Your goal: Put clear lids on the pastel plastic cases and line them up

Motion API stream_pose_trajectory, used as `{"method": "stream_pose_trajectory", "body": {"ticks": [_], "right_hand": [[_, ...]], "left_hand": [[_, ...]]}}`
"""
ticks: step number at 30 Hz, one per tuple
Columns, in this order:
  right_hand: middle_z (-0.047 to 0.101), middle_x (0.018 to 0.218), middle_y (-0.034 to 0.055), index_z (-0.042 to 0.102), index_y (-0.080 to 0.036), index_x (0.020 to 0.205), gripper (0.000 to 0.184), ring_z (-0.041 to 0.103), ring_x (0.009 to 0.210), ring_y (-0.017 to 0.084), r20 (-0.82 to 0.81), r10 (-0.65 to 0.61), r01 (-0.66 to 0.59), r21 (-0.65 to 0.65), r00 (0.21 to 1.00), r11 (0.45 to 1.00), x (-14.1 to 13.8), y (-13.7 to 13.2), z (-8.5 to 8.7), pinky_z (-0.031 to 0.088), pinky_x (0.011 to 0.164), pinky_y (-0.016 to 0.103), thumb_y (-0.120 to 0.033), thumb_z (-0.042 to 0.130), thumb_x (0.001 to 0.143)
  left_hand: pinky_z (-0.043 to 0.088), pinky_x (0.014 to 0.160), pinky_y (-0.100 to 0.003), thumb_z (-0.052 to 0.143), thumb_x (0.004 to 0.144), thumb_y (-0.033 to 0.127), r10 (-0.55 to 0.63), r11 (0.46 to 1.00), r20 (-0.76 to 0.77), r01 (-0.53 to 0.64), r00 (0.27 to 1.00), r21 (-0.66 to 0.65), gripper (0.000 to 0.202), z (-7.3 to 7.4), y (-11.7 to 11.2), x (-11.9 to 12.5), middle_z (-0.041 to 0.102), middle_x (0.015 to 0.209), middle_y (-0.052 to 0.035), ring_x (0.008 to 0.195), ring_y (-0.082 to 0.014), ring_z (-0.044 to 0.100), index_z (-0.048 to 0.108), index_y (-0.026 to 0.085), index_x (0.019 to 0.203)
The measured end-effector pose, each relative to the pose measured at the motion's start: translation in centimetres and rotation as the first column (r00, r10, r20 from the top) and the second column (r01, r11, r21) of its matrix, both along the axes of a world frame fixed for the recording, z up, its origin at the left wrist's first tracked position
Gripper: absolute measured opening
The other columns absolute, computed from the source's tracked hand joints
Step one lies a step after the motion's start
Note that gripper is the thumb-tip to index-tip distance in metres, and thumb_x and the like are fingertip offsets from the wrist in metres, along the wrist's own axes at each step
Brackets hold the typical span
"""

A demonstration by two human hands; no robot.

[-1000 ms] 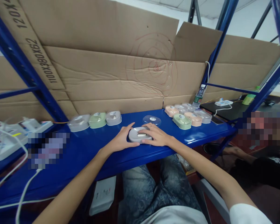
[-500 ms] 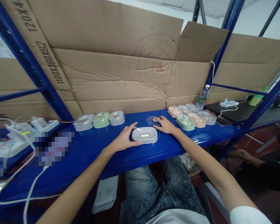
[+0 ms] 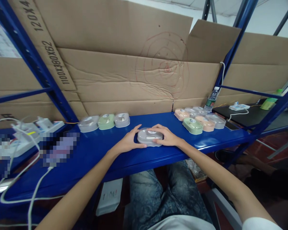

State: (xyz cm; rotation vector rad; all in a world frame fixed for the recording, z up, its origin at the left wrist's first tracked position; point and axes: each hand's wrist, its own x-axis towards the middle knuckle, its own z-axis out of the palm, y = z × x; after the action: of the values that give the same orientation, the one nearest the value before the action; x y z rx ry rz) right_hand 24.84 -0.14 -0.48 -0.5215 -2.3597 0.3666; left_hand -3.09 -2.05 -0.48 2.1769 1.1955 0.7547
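Observation:
A light grey oval plastic box (image 3: 144, 142) with a small white bar in its middle rests near the front edge of the blue shelf (image 3: 105, 147). My left hand (image 3: 127, 140) curves round the box's left end, fingers behind and thumb in front. A clear lid (image 3: 146, 131) lies over the top of the box, held by my right hand (image 3: 168, 135) with its fingers behind and its thumb in front. Whether the lid sits fully down I cannot tell, since my fingers cover its right part.
Lidded boxes in grey and green (image 3: 106, 121) line the back left. Several more boxes (image 3: 193, 125) in green, peach and clear stand at the right, near a water bottle (image 3: 211, 98). Power strips, white cables (image 3: 36, 188) and a blurred-out device lie left. Cardboard (image 3: 124, 70) walls the back.
My right hand has brought the clear lid from the shelf behind the box to the left and forward, onto its top. My left hand stays round the box.

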Motion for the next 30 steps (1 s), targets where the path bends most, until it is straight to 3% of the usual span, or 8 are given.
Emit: {"method": "stream_pose_trajectory", "body": {"ticks": [11,19,30], "right_hand": [[0.053,0.146,0.0144,0.050,-0.027,0.158,0.063,0.051,0.138,0.030,0.165,-0.018,0.014,0.021,0.986,1.000,0.0,-0.9,1.0,0.044,0.116,0.050,-0.043,0.066,0.100],[0.050,0.143,0.0143,0.044,-0.032,0.162,0.067,0.056,0.126,0.030,0.359,-0.077,0.073,0.026,0.930,0.997,-0.1,-1.6,2.8,0.047,0.112,0.051,-0.041,0.065,0.099],[0.048,0.141,0.0129,0.045,-0.032,0.162,0.069,0.054,0.125,0.029,0.387,-0.037,0.041,-0.002,0.921,0.999,-0.5,-1.5,3.6,0.045,0.112,0.051,-0.038,0.067,0.097]], "left_hand": [[0.037,0.123,-0.053,0.089,0.070,0.060,-0.020,1.000,0.004,0.020,1.000,-0.003,0.123,-0.1,0.1,0.0,0.049,0.162,-0.0182,0.149,-0.0397,0.047,0.024,0.021,0.168],[0.033,0.125,-0.053,0.087,0.072,0.061,-0.025,0.999,-0.044,0.023,0.999,-0.038,0.122,-0.1,0.1,-0.1,0.037,0.170,-0.0167,0.156,-0.0401,0.038,0.023,0.023,0.169],[0.028,0.128,-0.053,0.086,0.073,0.062,-0.084,0.995,-0.004,0.083,0.996,-0.060,0.121,-0.2,0.4,-0.5,0.029,0.174,-0.0144,0.159,-0.0387,0.031,0.021,0.028,0.169]]}}
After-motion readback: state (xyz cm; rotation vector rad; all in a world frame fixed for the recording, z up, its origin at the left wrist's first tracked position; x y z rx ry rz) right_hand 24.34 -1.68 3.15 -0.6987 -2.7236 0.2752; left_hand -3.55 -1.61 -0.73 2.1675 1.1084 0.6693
